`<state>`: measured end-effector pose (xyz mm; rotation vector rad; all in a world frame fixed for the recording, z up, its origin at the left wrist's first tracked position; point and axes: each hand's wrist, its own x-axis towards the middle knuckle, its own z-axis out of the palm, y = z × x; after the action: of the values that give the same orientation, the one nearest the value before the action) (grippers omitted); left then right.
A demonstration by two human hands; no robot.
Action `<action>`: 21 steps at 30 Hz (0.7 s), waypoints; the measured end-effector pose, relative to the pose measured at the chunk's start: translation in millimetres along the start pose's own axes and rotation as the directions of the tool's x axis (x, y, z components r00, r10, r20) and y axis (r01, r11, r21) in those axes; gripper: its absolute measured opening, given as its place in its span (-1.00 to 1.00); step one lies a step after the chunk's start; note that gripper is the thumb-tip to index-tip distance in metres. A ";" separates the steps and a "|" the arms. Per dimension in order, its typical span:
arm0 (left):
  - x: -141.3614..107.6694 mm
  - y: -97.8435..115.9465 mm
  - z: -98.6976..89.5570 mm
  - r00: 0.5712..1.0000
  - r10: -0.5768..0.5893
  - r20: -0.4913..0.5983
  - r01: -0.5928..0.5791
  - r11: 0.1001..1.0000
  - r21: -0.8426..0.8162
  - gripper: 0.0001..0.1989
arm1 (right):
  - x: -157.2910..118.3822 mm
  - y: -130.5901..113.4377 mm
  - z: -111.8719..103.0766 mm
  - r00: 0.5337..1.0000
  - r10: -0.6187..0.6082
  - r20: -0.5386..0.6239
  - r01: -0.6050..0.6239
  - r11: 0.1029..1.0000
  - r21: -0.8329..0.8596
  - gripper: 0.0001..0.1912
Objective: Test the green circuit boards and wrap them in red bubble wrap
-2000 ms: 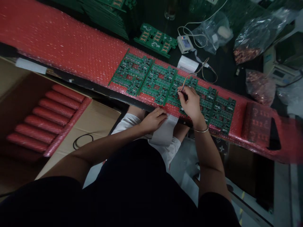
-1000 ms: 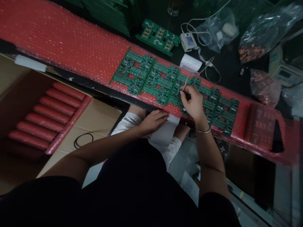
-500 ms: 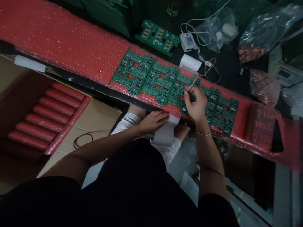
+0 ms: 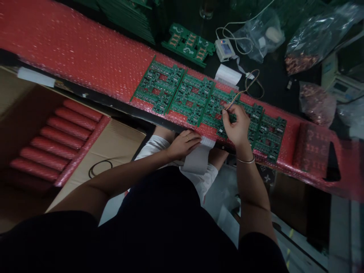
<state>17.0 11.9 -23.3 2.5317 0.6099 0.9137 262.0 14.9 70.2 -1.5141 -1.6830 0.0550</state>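
My right hand [image 4: 237,124] pinches the end of a thin multicoloured cable [image 4: 234,98] over the green circuit boards [image 4: 196,96]. What sits at the cable's tip is hidden by my fingers. The boards lie side by side in a row of panels on red bubble wrap [image 4: 93,57]. At the table's front edge, my left hand [image 4: 186,144] lies flat with its fingers stretched out, beside the top of a strip of white paper [image 4: 196,160]. That strip hangs down over my lap, and my fingertips appear to touch it.
Behind the boards are a small device with a screen [image 4: 225,50], another green board [image 4: 189,43] and a white paper roll [image 4: 228,74]. Clear bags of copper-coloured parts [image 4: 301,62] lie at right. An open carton [image 4: 119,146] with red bubble-wrapped packs [image 4: 61,142] stands at lower left.
My left hand has shifted very slightly left along the table edge. My right hand keeps its pinch on the cable at almost the same spot.
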 end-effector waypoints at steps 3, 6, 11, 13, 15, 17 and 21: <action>3.3 1.4 -0.7 0.999 -0.025 -0.021 0.024 0.999 -0.029 -0.81 | -0.2 0.0 -0.8 1.000 0.009 0.014 -0.009 1.000 0.027 -0.82; 4.2 3.6 -2.2 0.998 -0.024 -0.050 0.021 0.998 -0.054 -0.83 | -0.3 -1.0 -1.9 1.000 0.001 0.010 -0.001 1.000 0.012 -0.83; 4.3 6.1 -3.9 0.995 0.001 -0.098 -0.004 0.999 -0.035 -0.85 | 1.2 -4.8 0.4 0.999 -0.034 0.013 0.034 0.999 0.006 -0.85; 4.9 6.7 -4.8 0.997 -0.013 -0.078 0.011 0.999 -0.031 -0.84 | 2.5 -5.5 2.8 0.999 -0.045 0.029 0.045 0.999 0.005 -0.84; 5.4 7.3 -6.0 0.997 -0.003 -0.075 0.002 1.000 -0.024 -0.84 | 3.8 -5.5 5.5 0.998 -0.050 0.046 0.050 0.999 0.001 -0.83; 5.4 8.6 -7.8 0.995 0.031 -0.097 -0.033 0.999 -0.021 -0.83 | 4.8 -5.0 8.2 0.997 -0.047 0.058 0.047 0.999 0.003 -0.83; 4.9 16.1 -16.7 0.997 0.017 -0.078 -0.021 0.998 -0.055 -0.82 | 5.1 -4.5 11.6 0.996 -0.053 0.070 0.052 0.999 0.006 -0.85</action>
<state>13.6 4.3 -1.1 2.4664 0.5766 1.0257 252.0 23.6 68.0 -1.4792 -1.7765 0.0847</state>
